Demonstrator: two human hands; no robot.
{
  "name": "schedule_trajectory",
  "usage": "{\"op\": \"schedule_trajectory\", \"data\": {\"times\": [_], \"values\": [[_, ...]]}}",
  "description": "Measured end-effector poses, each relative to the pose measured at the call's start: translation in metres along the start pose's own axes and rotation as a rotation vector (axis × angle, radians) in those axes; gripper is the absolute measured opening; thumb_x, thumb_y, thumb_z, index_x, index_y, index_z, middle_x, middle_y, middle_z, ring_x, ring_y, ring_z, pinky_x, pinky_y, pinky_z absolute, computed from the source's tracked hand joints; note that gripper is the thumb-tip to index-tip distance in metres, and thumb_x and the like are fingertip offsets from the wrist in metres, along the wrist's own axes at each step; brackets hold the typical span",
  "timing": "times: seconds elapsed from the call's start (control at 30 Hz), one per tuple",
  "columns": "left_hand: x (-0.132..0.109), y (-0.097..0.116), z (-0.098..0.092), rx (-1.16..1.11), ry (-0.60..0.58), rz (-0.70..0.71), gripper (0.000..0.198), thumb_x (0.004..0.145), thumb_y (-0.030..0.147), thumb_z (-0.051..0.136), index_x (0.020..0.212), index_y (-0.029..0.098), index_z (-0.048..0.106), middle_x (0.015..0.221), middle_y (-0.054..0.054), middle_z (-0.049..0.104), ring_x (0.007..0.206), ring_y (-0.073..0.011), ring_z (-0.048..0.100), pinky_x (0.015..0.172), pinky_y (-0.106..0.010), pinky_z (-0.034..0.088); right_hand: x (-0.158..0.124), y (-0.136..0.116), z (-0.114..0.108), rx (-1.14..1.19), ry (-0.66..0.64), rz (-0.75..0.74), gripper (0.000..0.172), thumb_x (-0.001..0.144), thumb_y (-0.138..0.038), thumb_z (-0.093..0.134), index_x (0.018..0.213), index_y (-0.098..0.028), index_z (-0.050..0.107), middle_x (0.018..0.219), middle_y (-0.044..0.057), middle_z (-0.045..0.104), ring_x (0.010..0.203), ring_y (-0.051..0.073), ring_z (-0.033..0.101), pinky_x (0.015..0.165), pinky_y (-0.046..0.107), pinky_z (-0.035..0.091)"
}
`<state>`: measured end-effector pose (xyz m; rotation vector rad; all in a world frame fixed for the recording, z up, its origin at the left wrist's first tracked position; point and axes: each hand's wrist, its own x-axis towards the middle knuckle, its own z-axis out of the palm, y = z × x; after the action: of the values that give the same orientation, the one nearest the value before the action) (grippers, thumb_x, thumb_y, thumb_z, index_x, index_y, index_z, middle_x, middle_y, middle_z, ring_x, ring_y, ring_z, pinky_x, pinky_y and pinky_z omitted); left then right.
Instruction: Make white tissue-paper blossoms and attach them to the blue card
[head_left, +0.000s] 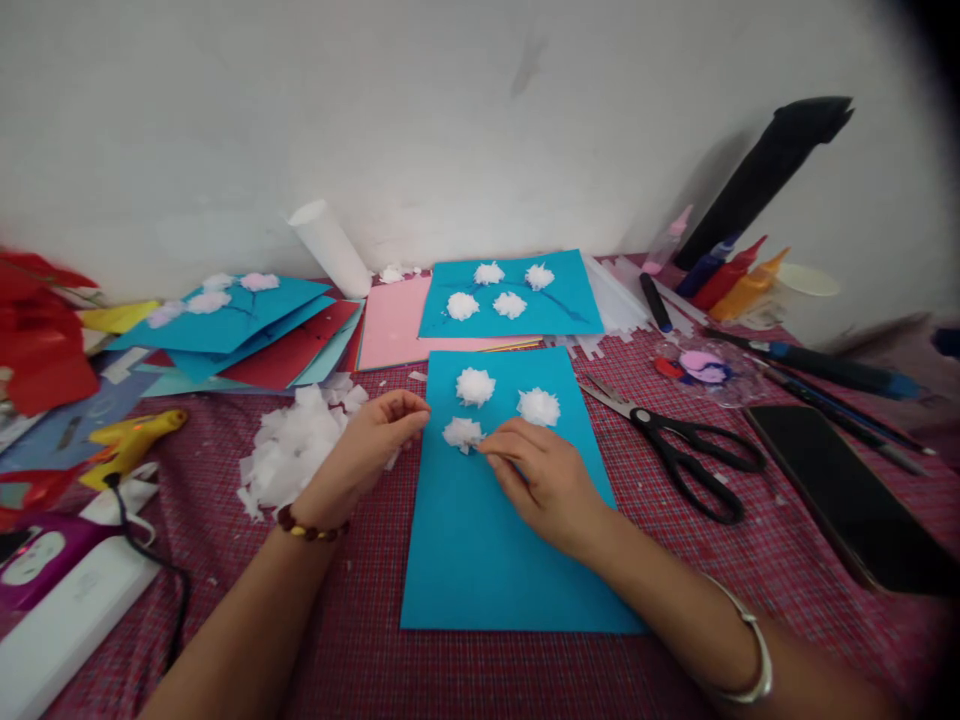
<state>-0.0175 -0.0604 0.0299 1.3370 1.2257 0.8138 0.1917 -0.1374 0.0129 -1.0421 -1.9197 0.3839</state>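
A sheet of blue paper [510, 560] lies in front of me with several tufts of white tissue paper on it. Two round tufts, one at the upper left [475, 387] and one at the right [538, 406], sit apart from a smaller, flatter tuft [463, 433]. The fingertips of my right hand [551, 485] are pinched together at that flatter tuft's edge; what they hold is too small to name. Over the sheet's left edge is my left hand [386, 425], thumb and fingers closed together, any contents hidden. A heap of white tissue pieces [289, 450] lies beside it.
Behind stands a blue card [517, 310] bearing white tufts. Black-handled scissors [675, 435] and a phone [847, 500] lie right, near paint bottles [724, 275]. A yellow glue gun [135, 440], a white power strip [75, 620] and stacked blue cards [225, 315] occupy the left.
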Motion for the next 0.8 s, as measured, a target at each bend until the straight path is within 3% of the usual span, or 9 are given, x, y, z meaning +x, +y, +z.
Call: {"op": "schedule_trajectory", "data": {"times": [0.07,0.17,0.27,0.33,0.43,0.53,0.6,0.67,0.8], "values": [[0.001,0.007,-0.026,-0.060,0.155,0.068,0.017,0.066,0.028,0.068,0.074,0.016,0.058,0.058,0.005,0.051,0.049,-0.0068,0.044,0.047,-0.019,0.034,-0.001,0.004,-0.001,0.128,0.117,0.122,0.015,0.091,-0.017,0.048,0.094,-0.019,0.062,0.087,0.005,0.064,0.081,0.018,0.061,0.072,0.031,0.048],[0.004,0.016,-0.070,-0.083,0.420,0.180,0.018,0.064,0.028,0.068,0.071,0.016,0.057,0.058,0.004,0.052,0.051,-0.0073,0.045,0.049,-0.019,0.035,-0.001,0.014,-0.002,0.378,0.313,0.424,0.012,0.090,-0.026,0.052,0.091,-0.020,0.062,0.079,0.003,0.063,0.069,0.015,0.061,0.064,0.029,0.049],[0.011,0.015,-0.099,0.183,0.525,0.194,0.017,0.067,0.030,0.065,0.071,0.016,0.058,0.058,0.004,0.053,0.051,-0.0088,0.045,0.050,-0.021,0.035,0.000,0.027,-0.002,0.616,0.373,0.652,0.016,0.086,-0.034,0.058,0.089,-0.020,0.063,0.069,0.000,0.061,0.061,0.015,0.061,0.058,0.027,0.049],[0.019,0.010,-0.105,0.481,0.441,0.169,0.016,0.071,0.031,0.061,0.073,0.015,0.062,0.062,0.001,0.058,0.056,-0.0119,0.051,0.054,-0.024,0.039,0.001,0.032,-0.001,0.703,0.358,0.733,0.020,0.082,-0.038,0.062,0.088,-0.019,0.063,0.069,0.000,0.062,0.060,0.015,0.061,0.058,0.027,0.050],[0.032,0.000,-0.101,0.926,0.207,0.202,0.019,0.074,0.024,0.055,0.084,0.015,0.069,0.084,-0.007,0.067,0.079,-0.0198,0.060,0.072,-0.031,0.046,0.002,0.034,0.000,0.741,0.307,0.774,0.026,0.078,-0.042,0.065,0.086,-0.018,0.064,0.069,0.001,0.063,0.058,0.015,0.061,0.057,0.028,0.049],[0.044,-0.006,-0.092,1.260,0.091,0.260,0.033,0.071,0.010,0.052,0.098,0.018,0.070,0.105,-0.010,0.064,0.102,-0.0248,0.056,0.089,-0.039,0.043,0.002,0.034,0.000,0.752,0.296,0.770,0.027,0.076,-0.043,0.066,0.084,-0.017,0.064,0.064,0.001,0.061,0.057,0.015,0.060,0.056,0.027,0.049],[0.049,-0.008,-0.089,1.376,0.084,0.245,0.038,0.071,0.007,0.051,0.101,0.021,0.069,0.110,-0.009,0.062,0.106,-0.0259,0.054,0.092,-0.041,0.041,0.001,0.034,0.000,0.762,0.296,0.770,0.027,0.076,-0.043,0.066,0.084,-0.017,0.064,0.064,0.001,0.061,0.057,0.015,0.060,0.057,0.027,0.048],[0.052,-0.006,-0.088,1.418,0.082,0.221,0.026,0.073,0.012,0.054,0.092,0.020,0.070,0.107,-0.009,0.063,0.103,-0.0265,0.054,0.091,-0.042,0.041,0.001,0.035,0.001,0.767,0.294,0.772,0.026,0.077,-0.042,0.065,0.085,-0.017,0.064,0.066,0.000,0.062,0.057,0.014,0.060,0.056,0.027,0.048],[0.046,0.008,-0.089,1.312,0.097,0.242,0.008,0.072,0.023,0.061,0.068,0.017,0.065,0.094,-0.009,0.063,0.092,-0.0246,0.056,0.087,-0.039,0.043,0.001,0.036,0.002,0.783,0.294,0.774,0.026,0.078,-0.042,0.065,0.084,-0.018,0.064,0.066,0.000,0.061,0.057,0.014,0.059,0.055,0.026,0.047]]}}
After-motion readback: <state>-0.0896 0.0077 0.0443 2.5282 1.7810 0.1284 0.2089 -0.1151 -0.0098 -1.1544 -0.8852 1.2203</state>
